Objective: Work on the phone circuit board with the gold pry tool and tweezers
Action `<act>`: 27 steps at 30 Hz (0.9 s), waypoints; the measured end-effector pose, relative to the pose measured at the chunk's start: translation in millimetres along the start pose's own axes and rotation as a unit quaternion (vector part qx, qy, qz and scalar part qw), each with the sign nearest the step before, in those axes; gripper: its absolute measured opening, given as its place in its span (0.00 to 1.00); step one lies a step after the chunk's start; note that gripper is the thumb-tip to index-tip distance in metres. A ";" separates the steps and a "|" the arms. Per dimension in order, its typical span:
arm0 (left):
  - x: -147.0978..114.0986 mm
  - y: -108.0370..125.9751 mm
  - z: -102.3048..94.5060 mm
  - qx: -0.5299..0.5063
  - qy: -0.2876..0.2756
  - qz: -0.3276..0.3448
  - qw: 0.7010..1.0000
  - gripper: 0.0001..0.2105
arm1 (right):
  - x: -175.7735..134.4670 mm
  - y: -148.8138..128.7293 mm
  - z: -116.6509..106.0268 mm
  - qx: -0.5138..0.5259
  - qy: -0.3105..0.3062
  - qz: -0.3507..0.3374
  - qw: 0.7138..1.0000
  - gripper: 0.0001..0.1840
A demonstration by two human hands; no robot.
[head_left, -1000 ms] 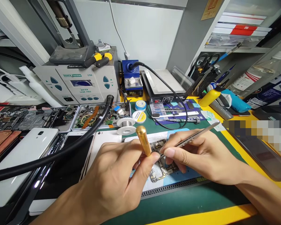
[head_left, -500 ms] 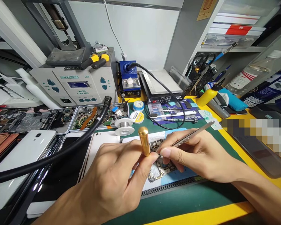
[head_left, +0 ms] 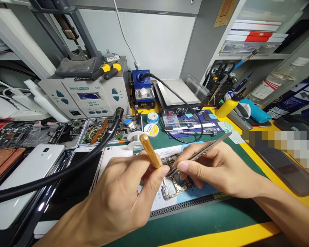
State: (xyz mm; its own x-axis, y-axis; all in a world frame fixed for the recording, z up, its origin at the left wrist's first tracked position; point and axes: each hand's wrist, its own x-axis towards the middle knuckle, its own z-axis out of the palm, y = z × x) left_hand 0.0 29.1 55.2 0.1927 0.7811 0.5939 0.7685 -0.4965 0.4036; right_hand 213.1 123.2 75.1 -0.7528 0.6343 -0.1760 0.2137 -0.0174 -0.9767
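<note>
My left hand (head_left: 128, 185) pinches a slim tool with a shiny gold handle (head_left: 151, 151) between thumb and fingers. The handle leans up and to the left; its working tip is hidden by the hand. In my right hand (head_left: 216, 168), thumb and fingers grip metal tweezers (head_left: 208, 150), their points directed down and left, close to the left thumb. Beneath both hands lies a phone circuit board (head_left: 173, 188), partly covered by the fingers. It rests on a blue and white repair mat (head_left: 211, 190). Whether either tool touches the board, I cannot tell.
A thick black hose (head_left: 74, 168) crosses the left side over several phones. Behind stand a hot-air station (head_left: 90, 94), a solder spool (head_left: 135, 141), round tins (head_left: 151, 129) and a hot plate (head_left: 179, 92). A yellow bottle (head_left: 226, 107) and a dark phone (head_left: 283, 164) sit right.
The gold handle has tipped further left, and my left hand has drawn slightly away from the right. More of the tweezers' points shows. The whole view has shifted slightly.
</note>
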 end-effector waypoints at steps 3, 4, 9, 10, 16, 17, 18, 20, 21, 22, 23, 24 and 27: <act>-1.7 -1.3 -0.4 -0.001 -0.004 -0.022 1.000 0.04 | -0.4 0.2 0.3 -0.007 -0.003 0.002 1.000 0.13; -1.7 -1.4 -0.5 -0.004 -0.003 -0.030 1.000 0.04 | -0.4 0.3 0.2 -0.008 -0.005 0.003 1.000 0.14; 1.1 -1.1 -2.7 -0.031 -0.001 -0.059 0.998 0.05 | -0.4 1.4 -1.1 -0.008 -0.008 0.007 1.000 0.13; 1.2 -1.1 -3.2 -0.032 -0.002 -0.061 0.998 0.05 | -0.5 1.5 -1.3 -0.008 -0.008 0.008 1.000 0.13; -2.4 -2.2 -1.9 -0.021 -0.007 -0.053 0.998 0.04 | -0.2 1.4 -1.6 -0.013 -0.009 0.009 1.000 0.13; -2.5 -2.2 -1.2 -0.019 -0.008 -0.051 0.998 0.04 | -0.1 1.6 -1.6 -0.014 -0.009 0.009 1.000 0.13; -2.3 -2.2 -0.6 -0.017 -0.007 -0.050 0.999 0.04 | 0.0 1.7 -1.6 -0.014 -0.009 0.009 1.000 0.13; -1.2 -1.8 0.2 -0.014 -0.006 -0.048 0.999 0.05 | 0.1 1.8 -1.5 -0.013 -0.009 0.008 1.000 0.13; -0.6 -1.5 0.4 -0.013 -0.005 -0.048 0.999 0.05 | 0.0 1.8 -1.5 -0.015 -0.009 0.009 1.000 0.13; 0.0 -1.2 0.4 -0.012 -0.004 -0.048 0.999 0.05 | -0.2 1.6 -1.4 -0.016 -0.009 0.009 1.000 0.13; 0.3 -1.0 0.4 -0.010 -0.005 -0.048 0.999 0.05 | -0.4 1.5 -1.3 -0.016 -0.009 0.009 1.000 0.13; 0.4 -0.8 0.3 -0.008 -0.004 -0.048 0.999 0.05 | -0.6 1.4 -1.2 -0.018 -0.009 0.009 1.000 0.14; -0.3 -0.9 0.2 -0.004 -0.004 -0.044 0.999 0.07 | -1.2 1.5 -1.3 -0.019 -0.007 0.008 1.000 0.14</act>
State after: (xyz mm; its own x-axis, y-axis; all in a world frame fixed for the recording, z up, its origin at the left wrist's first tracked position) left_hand -0.7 29.3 54.6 0.1291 0.8248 0.5505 0.7775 -0.4288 0.4601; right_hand 215.1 123.4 74.1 -0.7578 0.6233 -0.1931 0.2493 0.0031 -0.9684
